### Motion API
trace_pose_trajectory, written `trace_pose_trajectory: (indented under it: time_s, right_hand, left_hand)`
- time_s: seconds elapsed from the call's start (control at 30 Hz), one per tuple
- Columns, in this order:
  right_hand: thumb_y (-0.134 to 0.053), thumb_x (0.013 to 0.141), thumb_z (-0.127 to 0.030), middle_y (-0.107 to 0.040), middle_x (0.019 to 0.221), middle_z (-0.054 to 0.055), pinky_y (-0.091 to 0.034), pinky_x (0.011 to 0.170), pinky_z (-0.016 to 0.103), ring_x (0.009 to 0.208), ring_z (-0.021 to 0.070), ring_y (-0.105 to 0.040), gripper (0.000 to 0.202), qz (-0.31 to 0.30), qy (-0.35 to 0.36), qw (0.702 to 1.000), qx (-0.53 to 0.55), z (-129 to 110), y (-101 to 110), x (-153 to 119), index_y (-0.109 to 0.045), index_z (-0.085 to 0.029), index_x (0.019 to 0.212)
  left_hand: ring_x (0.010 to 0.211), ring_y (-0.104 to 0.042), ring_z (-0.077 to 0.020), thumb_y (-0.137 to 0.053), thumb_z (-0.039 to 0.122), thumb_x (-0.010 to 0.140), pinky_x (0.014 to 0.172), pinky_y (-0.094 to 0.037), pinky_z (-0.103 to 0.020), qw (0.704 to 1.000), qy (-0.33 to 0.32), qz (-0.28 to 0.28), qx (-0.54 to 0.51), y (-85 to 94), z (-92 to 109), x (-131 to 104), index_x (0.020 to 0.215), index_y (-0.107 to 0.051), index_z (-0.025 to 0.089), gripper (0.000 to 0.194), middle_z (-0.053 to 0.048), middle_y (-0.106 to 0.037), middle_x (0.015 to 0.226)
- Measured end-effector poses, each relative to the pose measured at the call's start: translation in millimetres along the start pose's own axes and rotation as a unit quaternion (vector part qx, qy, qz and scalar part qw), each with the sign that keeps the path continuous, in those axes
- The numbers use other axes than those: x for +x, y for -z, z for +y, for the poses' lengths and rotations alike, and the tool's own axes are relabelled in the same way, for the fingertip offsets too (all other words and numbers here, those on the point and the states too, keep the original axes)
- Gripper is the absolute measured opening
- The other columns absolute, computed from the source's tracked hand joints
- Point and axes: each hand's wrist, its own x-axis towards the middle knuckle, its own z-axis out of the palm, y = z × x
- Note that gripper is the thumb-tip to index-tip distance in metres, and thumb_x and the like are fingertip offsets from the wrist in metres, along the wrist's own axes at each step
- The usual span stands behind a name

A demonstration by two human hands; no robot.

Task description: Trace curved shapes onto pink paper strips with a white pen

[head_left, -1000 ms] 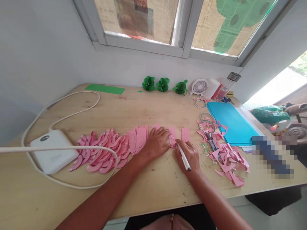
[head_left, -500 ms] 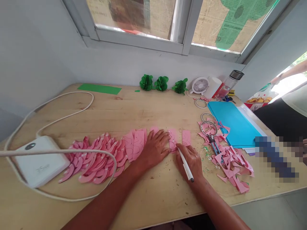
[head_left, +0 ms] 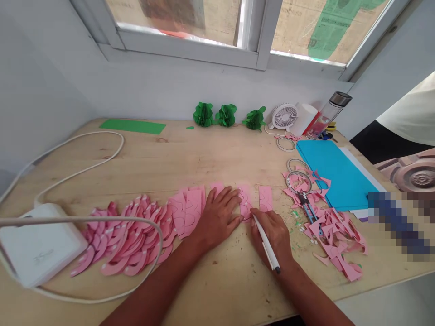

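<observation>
My left hand (head_left: 220,216) lies flat with fingers spread, at the left edge of a small pink paper strip (head_left: 244,199) marked with curved lines. A white pen (head_left: 268,244) is gripped in my right hand (head_left: 276,233), its writing end down at the strip's lower right side and its dark end pointing toward me. Beyond my right hand lies another pink strip (head_left: 265,197). Marked pink strips (head_left: 193,210) overlap just left of my left hand. Further left is a heap of curved pink cut pieces (head_left: 132,237).
Pink scraps (head_left: 336,240) partly cover scissors (head_left: 307,208) on the right, beside blue sheets (head_left: 335,174). A white box-shaped device (head_left: 41,249) and a looping cable (head_left: 98,300) are at left. Green paper shapes (head_left: 226,116), a fan (head_left: 284,117) and a bottle (head_left: 328,117) stand behind.
The view has shifted slightly. Both hands keep about the same places on the paper. The person at the right edge has moved; the arm and patterned bag seen there are out of view.
</observation>
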Motion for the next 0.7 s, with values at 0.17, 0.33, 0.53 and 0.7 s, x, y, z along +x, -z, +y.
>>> trace_pose_trajectory:
  time_s: [0.17, 0.33, 0.53, 0.7]
  right_hand:
    - [-0.047, 0.089, -0.015, -0.070, 0.083, 0.008, -0.046, 0.072, 0.034, 0.074, 0.0207, -0.060, 0.027, 0.000, -0.001, 1.000, -0.001, 0, 0, 1, -0.061, -0.015, 0.112]
    - [-0.047, 0.088, -0.014, -0.070, 0.079, 0.007, -0.046, 0.070, 0.034, 0.073, 0.0208, -0.061, 0.026, 0.001, 0.000, 1.000, -0.008, 0, 0, 1, -0.062, -0.014, 0.110]
    - [-0.049, 0.087, -0.012, -0.070, 0.077, 0.007, -0.045, 0.069, 0.033, 0.073, 0.0209, -0.061, 0.027, 0.004, 0.002, 1.000, -0.005, -1, 1, 2, -0.062, -0.014, 0.109]
    - [-0.047, 0.088, -0.013, -0.070, 0.077, 0.007, -0.045, 0.069, 0.034, 0.073, 0.0209, -0.060, 0.026, 0.001, -0.004, 1.000, 0.001, -1, 0, 1, -0.061, -0.014, 0.110]
  left_hand:
    - [0.136, -0.036, -0.0306, -0.054, 0.033, 0.087, 0.114, -0.016, -0.061, 1.000, -0.005, -0.009, 0.013, 3.9, 2, 1, 0.117, -0.057, 0.022, 0.033, -0.008, -0.051, 0.140]
    - [0.137, -0.035, -0.0316, -0.055, 0.034, 0.086, 0.115, -0.015, -0.062, 1.000, -0.018, -0.009, 0.021, 6.8, -1, 1, 0.118, -0.057, 0.022, 0.035, -0.009, -0.052, 0.140]
    - [0.138, -0.033, -0.0321, -0.056, 0.034, 0.084, 0.114, -0.017, -0.062, 0.999, -0.031, -0.020, 0.018, 10.8, -5, 1, 0.121, -0.056, 0.022, 0.039, -0.009, -0.052, 0.140]
    - [0.140, -0.030, -0.0313, -0.056, 0.035, 0.085, 0.115, -0.015, -0.060, 0.999, -0.033, -0.035, 0.014, 11.5, -9, 1, 0.124, -0.054, 0.022, 0.041, -0.008, -0.049, 0.142]
